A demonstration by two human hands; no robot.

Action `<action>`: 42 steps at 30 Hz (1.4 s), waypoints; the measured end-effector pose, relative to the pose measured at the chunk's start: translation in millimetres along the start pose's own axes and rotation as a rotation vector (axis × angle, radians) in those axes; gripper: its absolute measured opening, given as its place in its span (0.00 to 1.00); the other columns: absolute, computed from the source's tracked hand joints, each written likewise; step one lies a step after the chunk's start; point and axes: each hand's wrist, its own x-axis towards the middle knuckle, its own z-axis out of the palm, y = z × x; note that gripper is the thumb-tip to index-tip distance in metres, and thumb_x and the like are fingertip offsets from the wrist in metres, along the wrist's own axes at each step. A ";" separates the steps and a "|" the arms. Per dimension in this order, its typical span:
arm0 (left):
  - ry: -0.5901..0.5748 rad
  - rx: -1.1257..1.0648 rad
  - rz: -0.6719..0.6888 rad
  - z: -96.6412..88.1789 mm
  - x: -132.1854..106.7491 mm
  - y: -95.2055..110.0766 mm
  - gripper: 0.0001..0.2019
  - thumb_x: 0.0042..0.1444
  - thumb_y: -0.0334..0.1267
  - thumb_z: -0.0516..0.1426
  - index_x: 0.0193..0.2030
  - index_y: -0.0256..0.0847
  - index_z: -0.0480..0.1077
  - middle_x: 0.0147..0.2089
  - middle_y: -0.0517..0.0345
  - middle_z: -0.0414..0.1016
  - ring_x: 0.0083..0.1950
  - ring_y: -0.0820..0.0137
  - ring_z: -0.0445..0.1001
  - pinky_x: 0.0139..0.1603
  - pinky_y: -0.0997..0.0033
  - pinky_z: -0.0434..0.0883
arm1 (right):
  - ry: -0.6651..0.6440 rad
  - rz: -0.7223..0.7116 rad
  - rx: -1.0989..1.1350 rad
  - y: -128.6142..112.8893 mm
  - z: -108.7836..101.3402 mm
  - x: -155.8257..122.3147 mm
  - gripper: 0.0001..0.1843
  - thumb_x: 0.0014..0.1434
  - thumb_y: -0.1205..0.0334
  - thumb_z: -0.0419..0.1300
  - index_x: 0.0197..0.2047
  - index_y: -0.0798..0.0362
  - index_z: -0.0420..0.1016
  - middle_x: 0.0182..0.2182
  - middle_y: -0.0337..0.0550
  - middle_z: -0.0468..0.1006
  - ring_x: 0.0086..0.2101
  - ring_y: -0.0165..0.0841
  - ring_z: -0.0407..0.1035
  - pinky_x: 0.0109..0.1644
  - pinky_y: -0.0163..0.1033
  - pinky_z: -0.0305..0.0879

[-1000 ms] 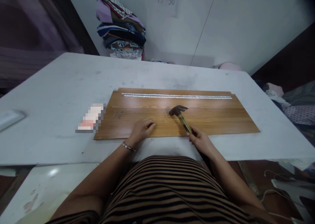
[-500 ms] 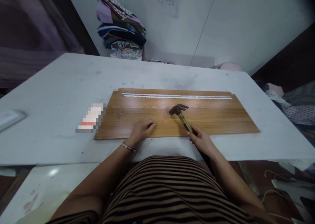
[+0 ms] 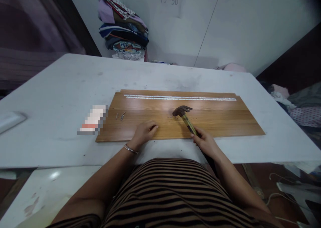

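A brown wood-grain board (image 3: 225, 121) lies flat before me. My right hand (image 3: 204, 141) is wrapped round the yellow and black handle of a claw hammer (image 3: 182, 111). Its rusty head is over the middle of the board, claw pointing right; I cannot tell whether it touches. Small dark marks or nail heads (image 3: 194, 119) run in a row near the hammer head, partly hidden by it. My left hand (image 3: 145, 132) rests at the board's near edge in a loose fist, with nothing showing between thumb and fingers. Several loose nails (image 3: 122, 116) lie on the board's left part.
Two thin white measuring strips (image 3: 180, 98) run along the board's far side. A blurred-out flat item (image 3: 94, 119) lies left of the board on the white table (image 3: 62, 87). Folded cloth (image 3: 124, 25) is stacked against the wall. A white object (image 3: 11, 121) sits far left.
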 end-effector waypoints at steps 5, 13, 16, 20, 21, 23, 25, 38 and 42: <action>-0.003 0.003 -0.003 1.2 0.2 -1.3 0.10 0.65 0.37 0.54 0.34 0.39 0.73 0.35 0.57 0.78 0.37 0.71 0.73 0.40 0.71 0.65 | 0.013 -0.014 -0.002 4.7 0.2 3.2 0.25 0.59 0.53 0.61 0.58 0.47 0.80 0.28 0.40 0.78 0.24 0.35 0.68 0.28 0.40 0.68; 0.009 0.010 0.017 2.6 0.6 -2.5 0.11 0.65 0.37 0.53 0.34 0.39 0.74 0.35 0.57 0.78 0.37 0.71 0.73 0.40 0.71 0.66 | 0.003 -0.047 0.025 12.1 2.6 5.0 0.20 0.57 0.53 0.62 0.52 0.43 0.83 0.24 0.37 0.74 0.23 0.35 0.68 0.25 0.40 0.68; 0.012 0.009 0.023 2.7 0.6 -2.3 0.11 0.65 0.37 0.53 0.34 0.40 0.74 0.35 0.57 0.79 0.37 0.71 0.73 0.40 0.71 0.66 | 0.007 -0.049 0.022 11.7 3.0 4.3 0.21 0.57 0.53 0.62 0.52 0.44 0.83 0.24 0.38 0.74 0.23 0.36 0.68 0.25 0.40 0.68; 0.010 0.012 0.014 1.7 0.4 -1.4 0.11 0.65 0.37 0.53 0.34 0.40 0.73 0.35 0.57 0.78 0.37 0.71 0.73 0.40 0.70 0.66 | 0.012 -0.030 0.015 8.7 1.8 3.4 0.21 0.57 0.54 0.62 0.53 0.44 0.82 0.26 0.39 0.75 0.24 0.36 0.69 0.26 0.40 0.68; 0.004 0.012 0.013 1.4 0.4 -1.2 0.11 0.65 0.38 0.53 0.34 0.39 0.73 0.35 0.56 0.78 0.37 0.71 0.73 0.40 0.70 0.66 | 0.014 -0.022 0.017 7.6 1.3 3.4 0.21 0.57 0.55 0.62 0.54 0.44 0.82 0.27 0.39 0.76 0.24 0.36 0.69 0.27 0.40 0.68; -0.005 0.008 0.010 0.8 0.5 -0.8 0.11 0.65 0.38 0.52 0.34 0.39 0.73 0.35 0.56 0.78 0.38 0.70 0.73 0.41 0.69 0.66 | 0.017 -0.007 0.025 5.3 0.4 3.4 0.22 0.57 0.55 0.62 0.55 0.44 0.81 0.28 0.40 0.77 0.25 0.36 0.69 0.27 0.40 0.68; -0.007 -0.002 0.004 0.3 0.8 -0.3 0.11 0.65 0.38 0.53 0.34 0.40 0.73 0.36 0.55 0.78 0.38 0.69 0.73 0.41 0.68 0.67 | 0.013 0.002 0.029 2.8 -0.3 3.3 0.23 0.57 0.55 0.62 0.55 0.45 0.81 0.28 0.41 0.77 0.25 0.36 0.68 0.28 0.40 0.67; -0.009 -0.019 -0.009 1.5 0.1 0.8 0.11 0.66 0.38 0.52 0.35 0.39 0.73 0.36 0.55 0.78 0.39 0.70 0.73 0.42 0.69 0.66 | -0.034 0.019 -0.011 1.6 2.2 -0.6 0.23 0.60 0.51 0.59 0.56 0.44 0.80 0.28 0.41 0.78 0.26 0.38 0.68 0.30 0.42 0.69; -0.009 -0.018 -0.019 1.2 1.1 1.1 0.10 0.65 0.37 0.53 0.35 0.40 0.73 0.37 0.54 0.79 0.39 0.69 0.74 0.42 0.68 0.67 | -0.038 0.011 -0.014 -0.7 1.7 -1.4 0.22 0.60 0.51 0.59 0.56 0.41 0.80 0.29 0.41 0.79 0.26 0.40 0.70 0.30 0.43 0.70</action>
